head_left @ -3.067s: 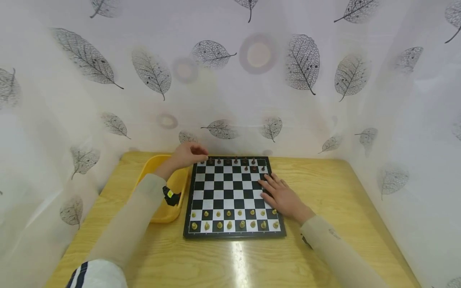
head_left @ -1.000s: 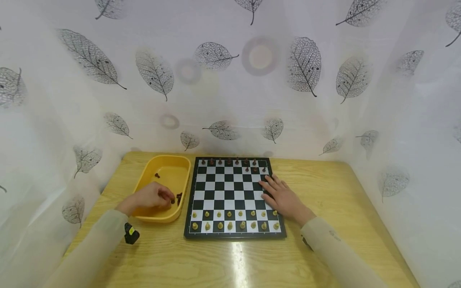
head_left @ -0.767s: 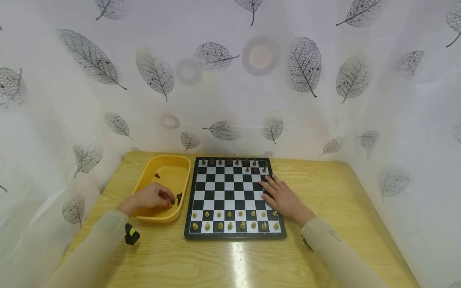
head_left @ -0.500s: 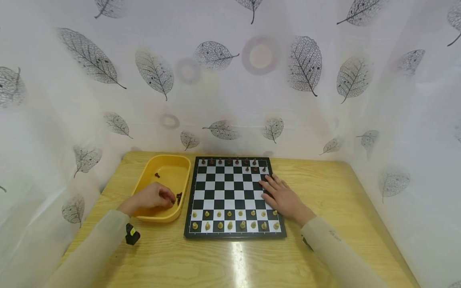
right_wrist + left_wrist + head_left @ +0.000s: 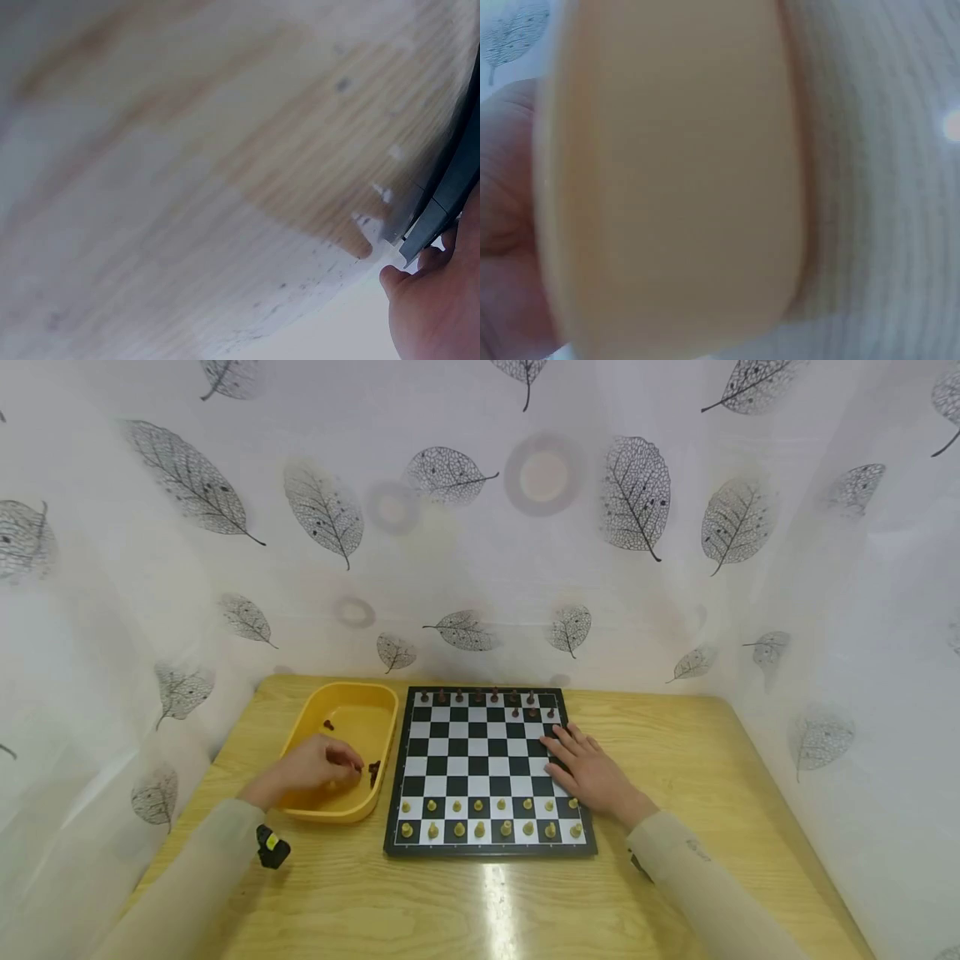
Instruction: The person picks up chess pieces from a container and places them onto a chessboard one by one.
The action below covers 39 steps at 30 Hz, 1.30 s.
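Observation:
My left hand [image 5: 324,763] is inside the yellow plastic basket [image 5: 395,727], its fingers curled and thumb and fingertips pinching a small dark red chess piece [image 5: 357,769], mostly hidden. The left wrist view shows only the basket's outer wall [image 5: 682,180] and part of the hand. More dark red chess pieces [image 5: 373,770] lie at the basket's right side, and a lone piece [image 5: 328,725] lies towards its back. My right hand [image 5: 592,777] rests with spread fingers on the right edge of the black and white chessboard [image 5: 477,764].
Yellowish chess pieces [image 5: 479,829] stand in two rows at the board's near side. Dark red pieces [image 5: 478,696] line the far row, with three more in front on the right. The wooden table [image 5: 660,727] meets a leaf-patterned curtain [image 5: 480,568] behind and at both sides.
From the board's far left corner, my left hand has come down into the basket. During the last half second its fingertips rise slightly with a piece. My right hand stays put.

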{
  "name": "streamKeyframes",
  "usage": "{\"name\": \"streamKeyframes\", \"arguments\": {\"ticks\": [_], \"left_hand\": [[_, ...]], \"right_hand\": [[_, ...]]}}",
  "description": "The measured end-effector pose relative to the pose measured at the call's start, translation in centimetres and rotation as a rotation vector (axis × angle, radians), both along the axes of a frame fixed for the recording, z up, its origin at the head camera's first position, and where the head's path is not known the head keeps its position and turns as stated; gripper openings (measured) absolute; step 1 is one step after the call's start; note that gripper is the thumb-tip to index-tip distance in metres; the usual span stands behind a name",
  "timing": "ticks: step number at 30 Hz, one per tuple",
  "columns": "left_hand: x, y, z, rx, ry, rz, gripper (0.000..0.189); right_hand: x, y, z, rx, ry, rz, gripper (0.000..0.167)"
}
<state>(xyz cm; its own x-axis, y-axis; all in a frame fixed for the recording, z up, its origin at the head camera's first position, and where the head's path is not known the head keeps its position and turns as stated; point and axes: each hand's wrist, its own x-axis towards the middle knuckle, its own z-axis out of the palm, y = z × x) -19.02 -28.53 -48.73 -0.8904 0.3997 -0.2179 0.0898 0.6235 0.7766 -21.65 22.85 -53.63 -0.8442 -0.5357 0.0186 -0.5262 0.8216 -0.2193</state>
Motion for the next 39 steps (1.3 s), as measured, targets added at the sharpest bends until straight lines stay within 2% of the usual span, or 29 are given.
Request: {"name": "streamKeyframes", "arguments": {"ticks": [9,13,17,20,26,39], "left_hand": [[-0.8,-0.2,3.7,-0.080,0.207,0.104,0.025],[-1.8,0.6,5.1,-0.078,0.232,0.153,0.030],[-2.8,2.1,6.0,-0.061,0.245,0.194,0.031],[-3.5,3.4,6.3,-0.038,0.259,0.210,0.030],[-4.8,6.3,6.3,0.018,0.248,0.193,0.030],[-7.3,12.1,5.9,0.011,0.234,0.185,0.024]], "right_hand": [[0.0,0.1,0.0,-0.002,-0.010,-0.008,0.063],[0.0,0.1,0.1,-0.005,-0.009,-0.009,0.063],[-0.1,0.2,0.0,-0.008,-0.002,-0.009,0.063],[-0.1,0.1,0.0,-0.007,0.000,-0.007,0.063],[-0.1,0.1,-0.2,-0.003,-0.010,-0.008,0.064],[0.0,0.0,0.0,-0.010,-0.012,-0.009,0.063]]}}
